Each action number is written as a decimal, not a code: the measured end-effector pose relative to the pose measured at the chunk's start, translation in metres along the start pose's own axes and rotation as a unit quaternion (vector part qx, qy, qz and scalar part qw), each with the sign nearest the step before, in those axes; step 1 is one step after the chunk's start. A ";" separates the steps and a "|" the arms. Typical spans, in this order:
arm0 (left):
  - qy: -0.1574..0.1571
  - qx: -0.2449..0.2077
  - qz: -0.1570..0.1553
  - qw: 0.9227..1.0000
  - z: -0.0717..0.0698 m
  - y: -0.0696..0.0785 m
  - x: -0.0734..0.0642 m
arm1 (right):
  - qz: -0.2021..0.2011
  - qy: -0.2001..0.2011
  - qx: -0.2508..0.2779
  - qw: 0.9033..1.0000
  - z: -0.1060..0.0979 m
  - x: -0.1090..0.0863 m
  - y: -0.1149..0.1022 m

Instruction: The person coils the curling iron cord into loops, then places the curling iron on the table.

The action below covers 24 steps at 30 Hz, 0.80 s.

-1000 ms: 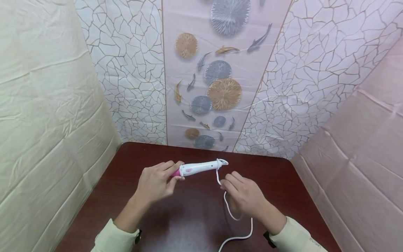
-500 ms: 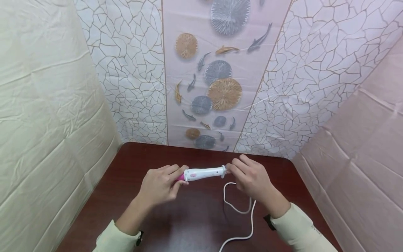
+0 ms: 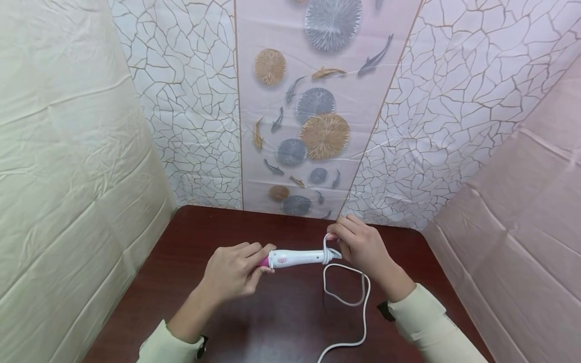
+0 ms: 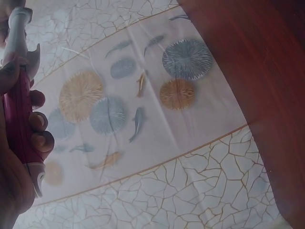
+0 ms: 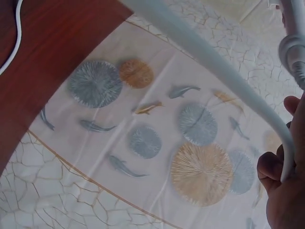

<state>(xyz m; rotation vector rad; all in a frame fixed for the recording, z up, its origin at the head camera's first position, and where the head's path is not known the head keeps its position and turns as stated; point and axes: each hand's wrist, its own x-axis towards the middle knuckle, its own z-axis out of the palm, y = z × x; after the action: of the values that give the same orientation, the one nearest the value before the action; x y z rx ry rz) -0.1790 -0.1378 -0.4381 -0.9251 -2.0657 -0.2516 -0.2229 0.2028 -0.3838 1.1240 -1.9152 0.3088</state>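
A hair iron with a white handle and a pink front part is held level above the table. My left hand grips the pink part; in the left wrist view its fingers curl round it. The white cord is looped round the handle's right end. Above that end my right hand pinches the cord between thumb and fingers. The right wrist view shows the cord running up close to the camera from the fingers. My palms hide part of the iron and of the pinched cord.
More of the cord lies in a loose loop on the dark red-brown table and runs off its near side. A patterned cloth stands behind the table, with pale cloth walls at both sides.
My right hand has moved up and slightly right, bringing the cord round the handle's end into a further loop. The hair iron has shifted slightly right and down with my left hand.
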 end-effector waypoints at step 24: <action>0.053 -0.016 0.052 0.997 -0.011 0.007 0.003 | 0.190 -0.097 0.091 0.973 0.025 -0.030 0.015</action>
<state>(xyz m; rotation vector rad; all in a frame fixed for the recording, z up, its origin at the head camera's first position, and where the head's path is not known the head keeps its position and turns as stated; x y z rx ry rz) -0.1683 -0.1363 -0.4294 -1.0142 -1.9146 -0.2728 -0.2426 0.2146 -0.4187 0.9231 -2.3150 0.6146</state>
